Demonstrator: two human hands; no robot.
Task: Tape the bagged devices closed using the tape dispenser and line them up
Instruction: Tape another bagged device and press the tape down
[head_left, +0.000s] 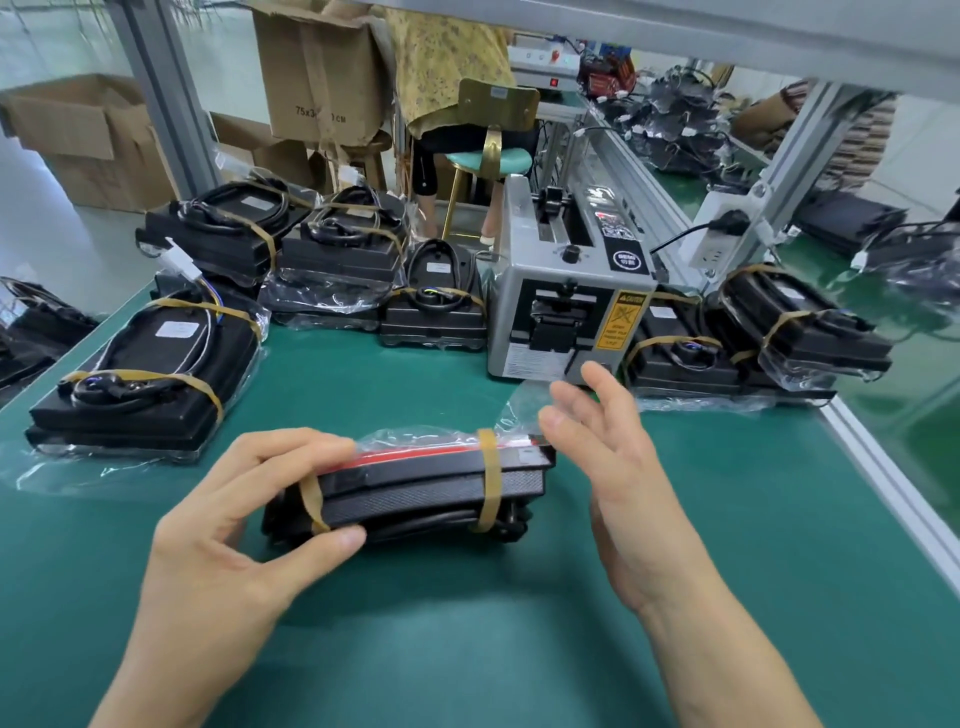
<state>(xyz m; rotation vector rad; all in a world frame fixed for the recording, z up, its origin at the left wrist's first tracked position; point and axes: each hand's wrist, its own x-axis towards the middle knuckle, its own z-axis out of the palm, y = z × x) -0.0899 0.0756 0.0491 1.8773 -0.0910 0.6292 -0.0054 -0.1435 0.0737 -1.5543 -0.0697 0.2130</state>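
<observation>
A black device in a clear bag (426, 488), bound with two tan bands, stands on its edge on the green mat. My left hand (244, 514) grips its left end, fingers on top and thumb below. My right hand (608, 441) hovers at the bag's loose right end with fingers relaxed, touching or just off the plastic flap. The grey tape dispenser (566, 291) stands behind it, just beyond my right fingertips. Several bagged devices lie to the left (140, 374), behind (431, 306), and right of the dispenser (800, 322).
The green mat (467, 649) stretches toward me. An aluminium rail (893, 493) edges the table on the right. Cardboard boxes (322, 73) and a person seated on a stool (483, 156) are behind the table. A power strip (722, 239) sits by the frame post.
</observation>
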